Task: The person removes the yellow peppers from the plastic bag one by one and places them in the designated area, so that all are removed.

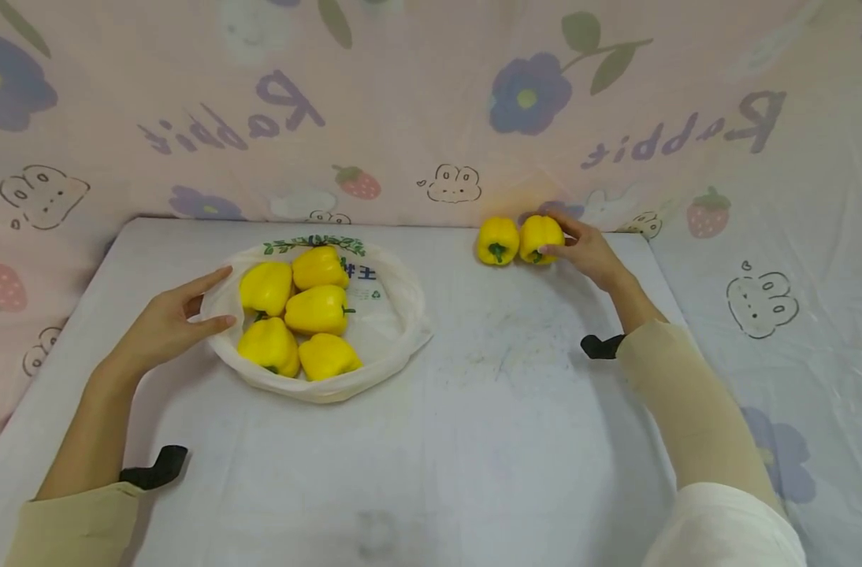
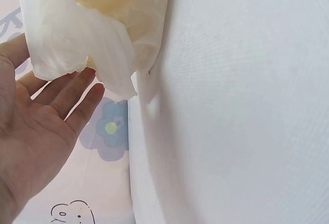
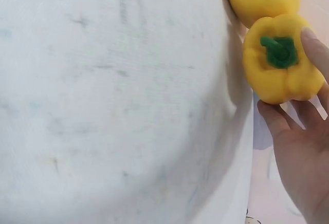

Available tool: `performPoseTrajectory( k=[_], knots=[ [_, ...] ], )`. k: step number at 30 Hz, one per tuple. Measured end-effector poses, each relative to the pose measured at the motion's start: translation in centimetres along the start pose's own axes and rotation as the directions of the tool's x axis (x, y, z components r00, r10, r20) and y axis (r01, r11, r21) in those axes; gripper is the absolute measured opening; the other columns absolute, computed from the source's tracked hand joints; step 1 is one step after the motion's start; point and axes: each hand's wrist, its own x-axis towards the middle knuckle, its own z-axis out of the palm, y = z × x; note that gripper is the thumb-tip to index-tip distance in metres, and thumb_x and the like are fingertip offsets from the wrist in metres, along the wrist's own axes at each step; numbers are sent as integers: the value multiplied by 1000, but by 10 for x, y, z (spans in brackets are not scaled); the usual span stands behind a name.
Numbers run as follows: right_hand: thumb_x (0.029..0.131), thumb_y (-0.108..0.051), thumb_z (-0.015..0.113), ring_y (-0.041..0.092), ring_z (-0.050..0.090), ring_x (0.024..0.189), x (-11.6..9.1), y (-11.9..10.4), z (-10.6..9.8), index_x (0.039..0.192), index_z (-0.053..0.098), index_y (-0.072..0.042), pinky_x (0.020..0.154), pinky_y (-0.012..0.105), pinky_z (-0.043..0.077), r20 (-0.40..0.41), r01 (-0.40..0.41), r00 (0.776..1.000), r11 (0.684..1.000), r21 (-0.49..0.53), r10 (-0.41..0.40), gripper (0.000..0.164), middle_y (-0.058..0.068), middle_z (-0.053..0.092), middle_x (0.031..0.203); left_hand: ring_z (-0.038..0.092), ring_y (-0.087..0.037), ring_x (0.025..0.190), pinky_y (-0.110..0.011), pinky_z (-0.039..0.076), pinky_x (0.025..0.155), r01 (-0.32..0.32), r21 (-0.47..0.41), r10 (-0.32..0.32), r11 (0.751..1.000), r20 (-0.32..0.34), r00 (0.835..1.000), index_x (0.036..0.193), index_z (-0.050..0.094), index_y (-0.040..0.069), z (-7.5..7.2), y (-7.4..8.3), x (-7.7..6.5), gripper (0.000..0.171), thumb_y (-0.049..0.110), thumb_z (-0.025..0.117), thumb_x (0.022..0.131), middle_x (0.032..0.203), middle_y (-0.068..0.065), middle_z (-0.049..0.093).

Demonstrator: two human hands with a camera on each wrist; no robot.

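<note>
Right grip (image 1: 588,250) pinches the outer yellow pepper (image 1: 542,233) from its free side. Left grip (image 1: 165,321), spread, touches the bag (image 1: 408,352), likely steadying it.

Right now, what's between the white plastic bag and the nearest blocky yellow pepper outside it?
Only bare white tabletop lies between the white plastic bag and that blocky yellow pepper; the head view shows this.

White table (image 1: 473,457), smudged in places; pinkish cloth backdrop (image 1: 417,94) behind (printed rabbits (image 1: 454,185), strawberries (image 1: 708,215), flowers (image 1: 509,106)).
</note>
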Motion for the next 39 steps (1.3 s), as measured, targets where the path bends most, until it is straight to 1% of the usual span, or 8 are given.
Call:
performPoseTrajectory(
  k=[2,4,8,11,17,25,34,39],
  knots=[
    [95,-16,68,35,35,141,1,3,1,157,30,-14,113,43,38,9,3,1000,1000,11,-3,73,6,27,162,38,-48,137,-8,39,96,-13,0,13,1000,-9,1000,159,25,24,0,0,0,80,32,71,93,161,-16,27],
    [95,-15,68,34,32,143,2,4,2,157,30,-13,114,44,36,10,1,1000,1000,15,-2,72,7,27,162,39,-47,136,3,33,83,-19,-3,19,1000,-14,1000,158,26,24,0,0,0,80,31,71,93,160,-16,28],
    [95,-15,68,34,28,145,3,3,2,157,30,-12,117,50,29,4,-14,1000,1000,13,14,73,10,25,163,39,-49,135,-33,43,107,-3,-1,3,1000,-13,1000,159,26,25,-1,2,1,80,32,71,93,160,-17,27],
    [95,-16,68,35,30,144,3,2,4,157,30,-12,116,49,30,-6,-20,1000,1000,15,20,73,11,25,162,38,-51,135,-65,34,105,14,0,-14,1000,-6,1000,159,25,26,-2,3,1,81,34,71,93,161,-18,26],
    [95,-14,67,35,32,142,3,4,10,158,28,-12,117,48,30,-31,-13,999,999,48,14,74,10,24,163,39,-48,136,-57,38,106,20,12,-19,1000,-6,1000,159,25,26,-2,4,0,80,35,71,93,160,-16,27],
    [94,-14,69,29,25,147,5,8,18,160,20,-15,120,43,24,-40,-23,999,996,83,26,82,8,18,165,39,-53,134,-68,33,104,23,8,-23,1000,-6,1000,159,24,25,-1,2,0,81,35,71,93,160,-21,26],
    [93,-9,68,27,26,148,4,8,20,156,28,-3,118,33,27,-160,71,986,985,155,-46,74,14,26,161,39,-52,134,-65,35,104,25,2,-25,1000,0,1000,159,24,23,0,5,0,82,35,71,93,159,-22,26],
    [91,-7,70,31,29,146,3,5,22,151,37,0,118,36,27,-221,151,969,972,182,-110,69,19,33,157,40,-51,134,-65,35,104,26,13,-26,1000,-3,1000,159,24,24,-1,3,0,82,35,71,93,159,-21,27]
  ],
)
